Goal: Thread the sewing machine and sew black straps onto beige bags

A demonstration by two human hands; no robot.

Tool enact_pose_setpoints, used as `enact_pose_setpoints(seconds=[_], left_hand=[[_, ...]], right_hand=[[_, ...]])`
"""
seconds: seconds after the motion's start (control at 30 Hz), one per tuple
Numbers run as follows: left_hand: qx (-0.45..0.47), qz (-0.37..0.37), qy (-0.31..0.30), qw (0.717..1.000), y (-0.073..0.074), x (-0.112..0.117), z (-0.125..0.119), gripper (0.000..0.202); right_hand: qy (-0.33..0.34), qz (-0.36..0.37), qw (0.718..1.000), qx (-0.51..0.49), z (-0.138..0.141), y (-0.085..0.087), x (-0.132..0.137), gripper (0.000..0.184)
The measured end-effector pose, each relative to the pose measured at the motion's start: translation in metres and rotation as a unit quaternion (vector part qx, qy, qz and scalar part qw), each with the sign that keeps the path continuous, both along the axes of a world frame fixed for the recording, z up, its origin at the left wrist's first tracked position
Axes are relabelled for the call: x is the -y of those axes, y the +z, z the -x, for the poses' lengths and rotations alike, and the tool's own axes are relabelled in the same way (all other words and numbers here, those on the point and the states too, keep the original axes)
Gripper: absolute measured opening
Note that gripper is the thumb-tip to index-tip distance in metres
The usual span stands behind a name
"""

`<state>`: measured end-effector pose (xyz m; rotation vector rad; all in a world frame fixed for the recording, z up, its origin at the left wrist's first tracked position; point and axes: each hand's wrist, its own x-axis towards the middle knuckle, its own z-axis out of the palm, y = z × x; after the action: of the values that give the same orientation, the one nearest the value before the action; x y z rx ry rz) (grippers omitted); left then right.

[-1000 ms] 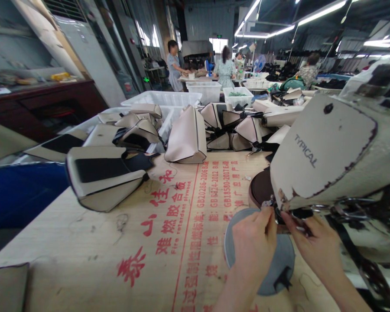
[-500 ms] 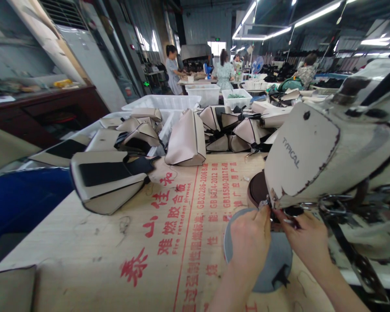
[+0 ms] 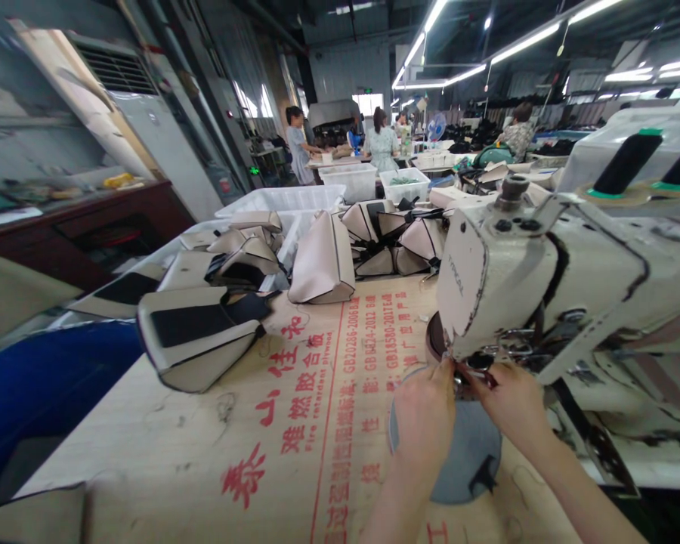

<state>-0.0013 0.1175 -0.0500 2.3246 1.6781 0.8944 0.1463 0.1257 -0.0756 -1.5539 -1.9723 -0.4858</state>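
L hand (image 3: pixel 425 414) and R hand (image 3: pixel 508 400) fingertips meet at the needle area (image 3: pixel 469 372) under the sewing machine head (image 3: pixel 515 279), just above the grey disc (image 3: pixel 474 453); can't tell if they pinch anything. I'd keep moves small, wrists braced on the table (image 3: pixel 204 453).

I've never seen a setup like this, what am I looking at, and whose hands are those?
The picture comes from a camera worn on a person's head, looking down at their own hands. The big pale machine is an industrial sewing machine. The left hand and right hand meet right under its head; what the fingers hold, if anything, is too small to tell. Below them a round grey piece lies on the plywood table. Beige-and-black bag parts are piled behind, beside white bins. Other people work far back.
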Motion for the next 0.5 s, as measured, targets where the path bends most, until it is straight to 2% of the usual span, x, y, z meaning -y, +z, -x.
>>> enact_pose_setpoints(seconds=[0.1, 0.23, 0.5], left_hand=[[-0.013, -0.017, 0.007, 1.000, 0.0008, 0.0001, 0.0004, 0.020], [-0.011, -0.016, 0.001, 1.000, -0.0011, -0.0001, 0.0017, 0.021], [0.010, 0.006, -0.003, 1.000, 0.0016, 0.0004, 0.0008, 0.021]], right_hand=[[0.009, 0.004, 1.000, -0.006, 0.0004, 0.0019, -0.0001, 0.046], [-0.003, 0.051, 0.997, -0.054, 0.0005, 0.0024, -0.0003, 0.052], [-0.017, 0.070, 0.994, -0.082, 0.0054, 0.0079, 0.0028, 0.049]])
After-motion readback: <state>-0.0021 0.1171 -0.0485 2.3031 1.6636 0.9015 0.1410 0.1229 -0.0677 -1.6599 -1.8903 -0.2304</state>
